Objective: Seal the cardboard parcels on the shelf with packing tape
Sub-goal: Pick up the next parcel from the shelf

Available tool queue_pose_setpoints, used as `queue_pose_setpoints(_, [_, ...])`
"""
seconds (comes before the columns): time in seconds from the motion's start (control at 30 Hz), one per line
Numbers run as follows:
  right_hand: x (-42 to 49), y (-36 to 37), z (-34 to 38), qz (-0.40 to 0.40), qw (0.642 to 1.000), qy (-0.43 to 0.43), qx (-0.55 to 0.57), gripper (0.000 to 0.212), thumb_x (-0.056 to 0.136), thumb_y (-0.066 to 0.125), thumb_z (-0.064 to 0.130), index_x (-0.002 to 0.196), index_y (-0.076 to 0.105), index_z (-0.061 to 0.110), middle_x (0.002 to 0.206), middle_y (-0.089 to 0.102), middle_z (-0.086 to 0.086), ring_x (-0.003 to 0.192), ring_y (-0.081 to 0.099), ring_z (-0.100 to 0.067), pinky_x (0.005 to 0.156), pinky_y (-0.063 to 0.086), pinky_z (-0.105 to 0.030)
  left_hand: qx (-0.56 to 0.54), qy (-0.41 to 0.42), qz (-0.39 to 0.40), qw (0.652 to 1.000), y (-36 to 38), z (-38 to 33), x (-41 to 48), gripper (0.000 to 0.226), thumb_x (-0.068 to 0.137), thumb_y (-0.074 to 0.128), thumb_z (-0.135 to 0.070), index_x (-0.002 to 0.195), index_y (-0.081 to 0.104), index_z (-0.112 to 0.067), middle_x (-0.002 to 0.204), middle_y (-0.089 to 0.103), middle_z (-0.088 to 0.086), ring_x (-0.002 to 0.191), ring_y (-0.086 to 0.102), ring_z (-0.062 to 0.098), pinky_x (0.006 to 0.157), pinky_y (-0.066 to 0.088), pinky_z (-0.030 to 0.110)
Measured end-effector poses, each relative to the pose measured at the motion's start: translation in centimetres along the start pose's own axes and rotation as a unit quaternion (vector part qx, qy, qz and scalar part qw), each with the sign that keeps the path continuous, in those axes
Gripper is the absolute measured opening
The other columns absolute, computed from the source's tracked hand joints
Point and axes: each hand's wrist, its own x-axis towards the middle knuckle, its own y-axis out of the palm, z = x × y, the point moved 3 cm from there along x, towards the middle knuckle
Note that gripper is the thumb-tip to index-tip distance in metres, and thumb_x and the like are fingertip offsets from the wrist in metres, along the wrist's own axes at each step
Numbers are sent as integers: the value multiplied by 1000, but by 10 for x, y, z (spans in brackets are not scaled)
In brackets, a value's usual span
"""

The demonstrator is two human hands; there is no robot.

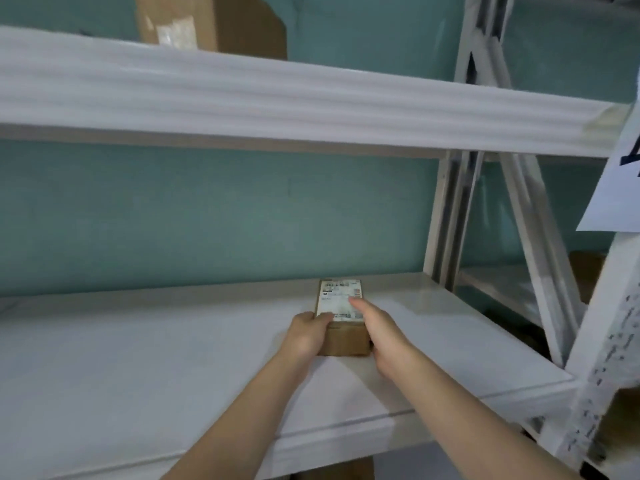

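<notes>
On the lower white shelf (pixel 138 358) sits a small cardboard parcel (pixel 341 306), flaps shut, a white label on top. The left hand (pixel 306 336) grips its near left corner. The right hand (pixel 381 327) seems to clasp the right side, one digit across the label. A larger cardboard box (pixel 214 22) stands closed on the upper shelf (pixel 277 105).

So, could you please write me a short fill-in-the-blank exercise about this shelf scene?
1. The left hand and right hand hold the small box, whose label is ____.
2. A bigger box stands on the shelf ____ it.
3. A sheet of paper hangs at the ____ edge of the view.
Missing words: white, above, right.
</notes>
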Motion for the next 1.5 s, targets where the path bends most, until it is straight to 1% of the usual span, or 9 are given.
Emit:
queue_pose_setpoints(0.13, [-5,10,3,81,993,-34,79,25,91,50,16,113,56,26,101,70,0,88,65,-19,68,50,-33,-114,71,30,990,-30,-8,-25,28,88,56,-1,115,63,-7,106,71,16,84,70,23,69,56,29])
queue_pose_setpoints(0.37, [-23,56,17,222,956,-104,163,53,84,52,-11,123,52,24,115,66,-9,88,64,-29,80,42,-45,-130,140,-29,981,-95,-25,-51,54,77,67,6,127,51,-10,115,68,11,96,66,25,87,51,36])
queue_pose_setpoints(0.57, [-39,87,20,265,936,-122,196,55,79,49,-19,115,54,22,119,63,-15,99,60,-34,83,40,-46,-119,160,-20,980,-131,-31,-66,73,61,76,0,128,49,-10,120,64,7,107,64,25,82,55,29])
queue_pose_setpoints(0.8, [-42,106,21,270,940,-124,166,47,80,59,-9,123,53,8,117,65,-19,100,64,-33,88,48,-45,-93,198,25,976,-156,-43,-72,65,68,72,-4,129,52,-9,121,66,10,110,63,28,95,51,38])
queue_pose_setpoints(0.97, [-47,111,22,285,939,-147,126,31,82,62,3,112,63,-2,111,67,-21,95,61,-27,83,47,-29,-92,213,53,971,-161,-44,-76,49,77,66,-2,124,57,-7,118,67,14,104,65,25,91,53,31])
queue_pose_setpoints(1.13, [-49,116,22,304,933,-108,158,37,79,61,26,112,61,9,107,68,-11,89,61,-19,78,43,-31,-106,188,64,974,-164,-43,-76,44,77,61,-11,120,58,-7,115,68,14,100,64,26,94,49,40])
queue_pose_setpoints(1.27, [-45,116,20,323,918,-37,229,44,69,61,26,112,61,14,109,66,-12,99,59,-27,80,43,-38,-116,156,119,974,-164,-39,-75,46,81,56,-10,126,53,-3,120,63,19,105,61,31,94,48,43])
queue_pose_setpoints(1.4, [-48,120,16,365,902,-32,227,74,54,81,30,122,57,15,114,65,-14,96,61,-31,79,47,-43,-122,142,164,968,-162,-37,-75,50,82,56,-6,132,51,-12,123,61,24,107,62,33,95,48,43])
queue_pose_setpoints(1.5, [-48,118,19,376,899,-62,217,59,63,73,25,120,58,19,105,69,-8,90,65,-26,74,52,-39,-52,135,96,985,-162,-37,-73,54,81,66,-3,129,53,-23,110,68,19,98,65,29,98,46,44])
